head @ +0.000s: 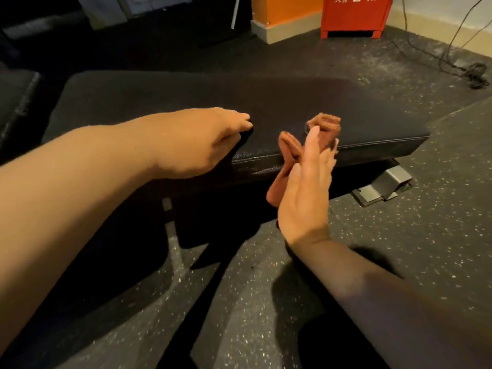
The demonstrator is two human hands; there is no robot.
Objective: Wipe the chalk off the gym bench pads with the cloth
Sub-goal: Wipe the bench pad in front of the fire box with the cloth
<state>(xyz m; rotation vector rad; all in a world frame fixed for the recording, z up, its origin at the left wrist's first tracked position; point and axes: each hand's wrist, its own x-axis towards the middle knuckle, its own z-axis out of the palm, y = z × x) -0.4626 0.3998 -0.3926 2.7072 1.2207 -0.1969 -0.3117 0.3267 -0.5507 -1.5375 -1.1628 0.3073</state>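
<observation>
A black gym bench pad [186, 97] stretches across the middle of the view. My left hand [197, 145] rests palm down on its near edge, fingers on the top surface and holding nothing. My right hand [306, 187] grips a crumpled orange-brown cloth [287, 147] against the pad's front edge; one end bunches on the pad top and the other hangs down over the side. A pale smear shows on the pad's side just left of the cloth.
A second dark pad [18, 102] lies at the far left. The bench's metal foot [383, 185] sticks out below right. A red cabinet [354, 14], an orange pillar [282, 14] and cables [474, 73] stand on the speckled rubber floor behind.
</observation>
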